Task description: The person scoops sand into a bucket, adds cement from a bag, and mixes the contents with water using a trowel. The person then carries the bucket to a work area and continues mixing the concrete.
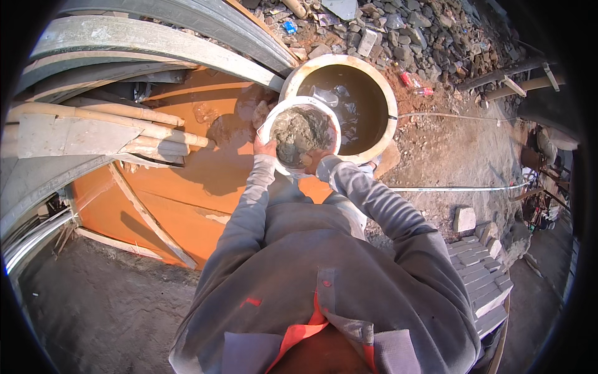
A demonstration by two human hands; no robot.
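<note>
A white bucket [338,128] holds a wet, lumpy grey mix [299,131] that looks like cement mortar. My left hand [265,147] grips the bucket's left side near the rim. Over the near right part of the rim reaches my right hand [316,160], its fingers inside the bucket by the mix; whether they grip anything is hidden. The bucket overlaps the near left rim of a round concrete tank [391,100] in view. Brown water [362,114] stands in the tank, and a clear plastic cup [324,96] lies at the water's surface.
Bamboo poles [177,135] and long grey beams [154,39] extend from the left. Orange muddy water [205,182] spreads below them, crossed by a wooden strip [149,210]. Rubble [411,28] lies behind the tank. Grey bricks [481,276] are stacked at right, near a pale hose [458,189].
</note>
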